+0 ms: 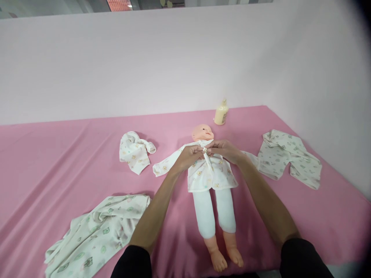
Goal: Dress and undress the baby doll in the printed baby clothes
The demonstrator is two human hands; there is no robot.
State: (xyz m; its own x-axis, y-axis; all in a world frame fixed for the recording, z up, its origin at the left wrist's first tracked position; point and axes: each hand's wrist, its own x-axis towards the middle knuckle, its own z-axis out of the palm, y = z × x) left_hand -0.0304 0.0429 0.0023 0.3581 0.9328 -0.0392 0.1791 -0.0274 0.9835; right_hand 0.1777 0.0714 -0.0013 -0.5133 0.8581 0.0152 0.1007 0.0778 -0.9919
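A baby doll [204,213] lies on its back, head away from me, with its bare feet towards the near edge. It wears a white printed baby shirt [198,178] whose sleeves spread out to both sides. At the upper front of the shirt my left hand [189,156] pinches the edge of the opening. My right hand [224,150] is closed on the other edge, and the fingertips of both hands meet there. Any small fastener between the fingers is too small to make out. Below the hands the two front edges lie close together.
A pump bottle [221,114] of pale yellow liquid stands behind the doll's head. Folded printed baby clothing [135,152] lies to the left, printed baby trousers [290,158] to the right, and a crumpled printed cloth [101,231] at near left. Pink sheeting [72,162] covers the surface; white walls rise behind and right.
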